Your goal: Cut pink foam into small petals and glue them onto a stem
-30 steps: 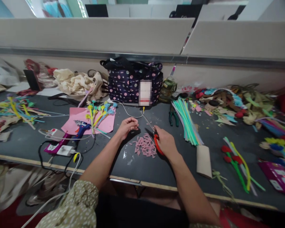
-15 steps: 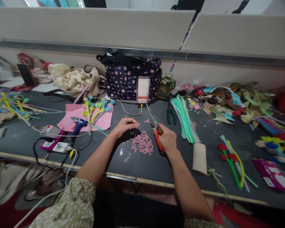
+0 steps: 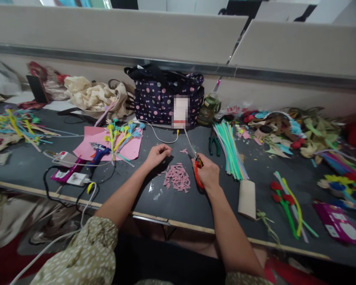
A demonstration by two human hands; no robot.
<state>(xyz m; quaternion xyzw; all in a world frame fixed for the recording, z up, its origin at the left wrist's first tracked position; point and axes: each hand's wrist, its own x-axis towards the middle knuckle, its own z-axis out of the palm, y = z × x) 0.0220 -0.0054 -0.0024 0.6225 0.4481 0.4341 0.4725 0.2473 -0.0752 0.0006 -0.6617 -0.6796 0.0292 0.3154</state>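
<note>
My right hand grips red-handled scissors whose blades point away toward the spotted bag. My left hand hovers just left of them with fingers curled together; whether it holds anything is hidden. Between and below both hands lies a small heap of cut pink pieces on the dark table. One loose pink scrap lies beyond the heap.
A dark spotted bag stands at the back. Left lie a pink sheet, a blue glue gun and a power strip. Right lie green pliers, a bundle of green stems, a cardboard tube and craft flowers.
My right hand with the scissors has drawn slightly nearer and the blades tilted more upright. A pink scrap now lies beyond the heap. The view shifted a little.
</note>
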